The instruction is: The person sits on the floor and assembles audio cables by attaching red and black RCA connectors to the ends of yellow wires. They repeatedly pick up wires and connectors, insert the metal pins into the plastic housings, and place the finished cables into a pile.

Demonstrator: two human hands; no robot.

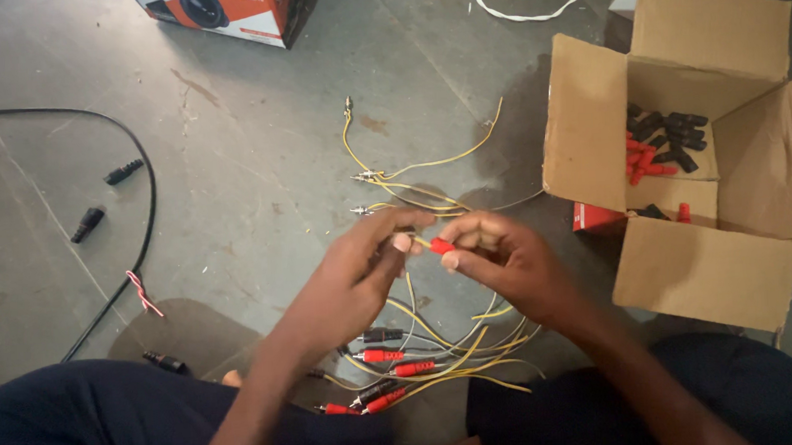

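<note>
Grey concrete floor point(256, 139), scuffed and stained, fills the view as we look down past our own dark-trousered knees. At the right stands an open cardboard box point(706, 269) with its flaps spread; inside lie loose red and black plug covers point(663, 145). At the top edge sits the corner of an orange and white printed carton point(231, 10), and a white cord point(538, 12) curls near the top right. A black cable point(146, 199) arcs down the left side, with two loose black plug covers just beside it.

Between our knees lies a tangle of yellow and grey wires point(447, 342), some ending in red and black plugs point(404, 368); more yellow wires with bare metal tips trail away above our hands.

Our left hand point(354, 274) pinches a yellow wire point(420, 242) between thumb and fingertips, its grip closed on it. Our right hand point(511, 262) holds a small red plug cover point(441, 245) between thumb and forefinger, its grip closed too. The red cover sits on the wire end, right between the two hands, above the tangle.
</note>
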